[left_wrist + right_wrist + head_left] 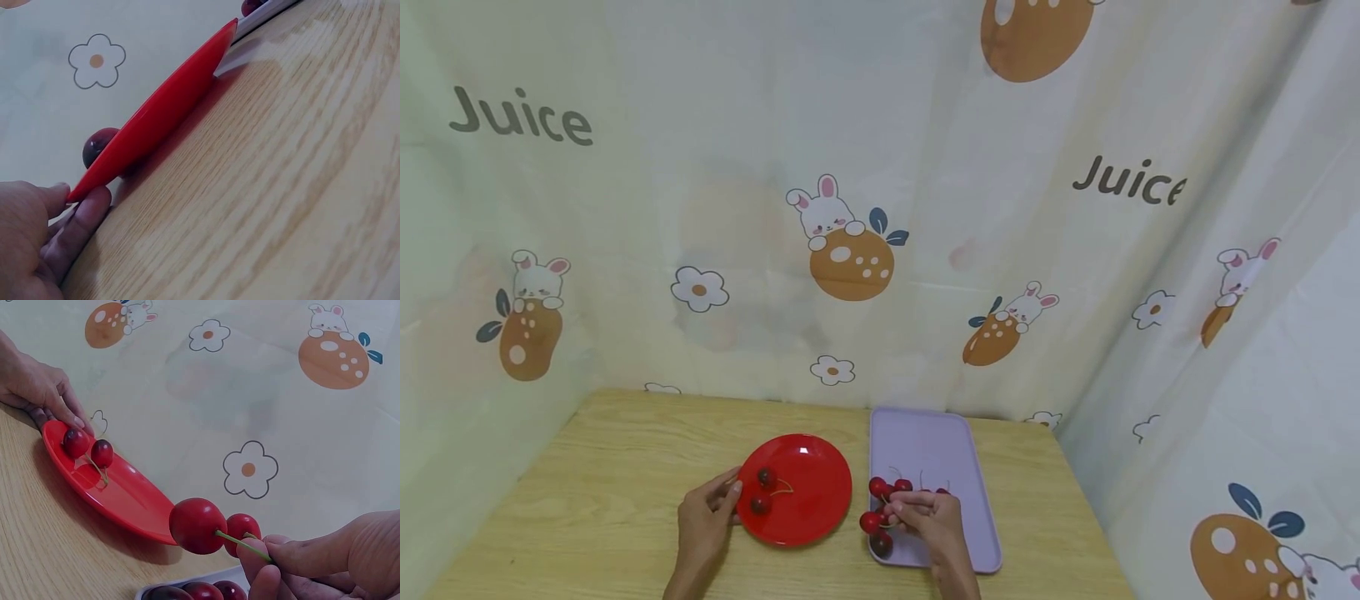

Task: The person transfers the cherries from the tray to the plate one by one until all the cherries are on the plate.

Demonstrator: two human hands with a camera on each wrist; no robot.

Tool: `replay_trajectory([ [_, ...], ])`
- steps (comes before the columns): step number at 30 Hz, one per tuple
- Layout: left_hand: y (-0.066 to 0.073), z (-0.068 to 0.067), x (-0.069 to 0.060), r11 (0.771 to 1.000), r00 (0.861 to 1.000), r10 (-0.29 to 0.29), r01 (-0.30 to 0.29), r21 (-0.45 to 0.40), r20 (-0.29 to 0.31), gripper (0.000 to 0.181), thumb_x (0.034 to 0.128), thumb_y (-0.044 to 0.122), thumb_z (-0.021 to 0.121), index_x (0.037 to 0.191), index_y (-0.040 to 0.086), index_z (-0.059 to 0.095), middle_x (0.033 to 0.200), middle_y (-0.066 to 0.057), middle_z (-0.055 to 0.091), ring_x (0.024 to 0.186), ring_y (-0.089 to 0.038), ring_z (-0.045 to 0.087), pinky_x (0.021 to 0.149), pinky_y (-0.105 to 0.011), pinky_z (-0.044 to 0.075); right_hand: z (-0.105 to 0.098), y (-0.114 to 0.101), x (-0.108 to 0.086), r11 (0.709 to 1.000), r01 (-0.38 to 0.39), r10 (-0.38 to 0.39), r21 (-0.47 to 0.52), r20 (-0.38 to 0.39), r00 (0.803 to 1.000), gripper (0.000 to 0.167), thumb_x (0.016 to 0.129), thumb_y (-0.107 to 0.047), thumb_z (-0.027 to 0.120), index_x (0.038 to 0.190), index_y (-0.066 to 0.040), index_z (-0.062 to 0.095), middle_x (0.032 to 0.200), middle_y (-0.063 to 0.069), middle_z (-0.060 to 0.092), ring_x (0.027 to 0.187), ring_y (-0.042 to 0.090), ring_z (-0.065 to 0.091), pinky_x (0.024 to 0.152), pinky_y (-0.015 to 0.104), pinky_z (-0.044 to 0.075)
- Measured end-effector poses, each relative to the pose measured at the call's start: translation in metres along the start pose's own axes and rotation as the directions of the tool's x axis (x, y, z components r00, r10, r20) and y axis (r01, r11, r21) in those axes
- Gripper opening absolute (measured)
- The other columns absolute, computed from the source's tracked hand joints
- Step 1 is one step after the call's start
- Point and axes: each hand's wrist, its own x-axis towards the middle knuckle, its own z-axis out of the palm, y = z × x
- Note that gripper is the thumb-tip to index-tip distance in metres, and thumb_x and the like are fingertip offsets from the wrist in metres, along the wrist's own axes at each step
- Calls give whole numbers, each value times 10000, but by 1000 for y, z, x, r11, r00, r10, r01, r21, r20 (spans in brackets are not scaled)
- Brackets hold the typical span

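Cherry pair (pixel 198 526) pinched by the stem, to the right of the red plate (pixel 812 500)

The fingers of the right hand (pixel 928 517) are pressed together on a green stem (pixel 244 545), pinching it between thumb and fingertips. Two bright red cherries stick out from this grip, to the right of the plate and apart from it; in the head view they are hard to tell from the fruit around them. The fingers of the left hand (pixel 706 508) pinch the plate's left rim, the thumb on top and at least one finger underneath.

On the left half of the plate, close to that thumb, lie two darker cherries (pixel 762 504) with joined green stems. To the right of the plate, well within reach of the right hand, is a lavender tray (pixel 917 437); several loose cherries (pixel 201 591) lie at its near end, partly hidden by the hand. Under the plate runs a wood-grained desk (pixel 625 467). Beyond the plate hangs a pale cloth (pixel 760 125) printed with rabbits, orange fruit, flowers and the word "Juice".
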Motion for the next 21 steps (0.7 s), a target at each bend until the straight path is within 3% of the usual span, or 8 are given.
replay_trajectory([
  [8, 0, -1, 0, 1000, 1000, -10, 10, -2, 22, 368, 1092, 50, 653, 1457, 5, 678, 1215, -298, 766, 742, -136, 742, 613, -242, 681, 1, -2, 0, 1000, -10, 10, -11, 9, 1000, 266, 977, 34, 774, 1177, 201, 722, 916, 165, 842, 708, 93, 771, 651, 189, 653],
  [21, 1, -1, 0, 1000, 1000, 3, -3, -3, 9, 363, 1084, 43, 662, 1444, -3, 685, 1194, -303, 772, 730, -126, 754, 610, -247, 686, 4, 2, 3, 1000, -14, 14, 1, 17, 1000, 267, 988, 27, 767, 1184, 203, 724, 893, 130, 843, 704, 87, 765, 647, 192, 656],
])
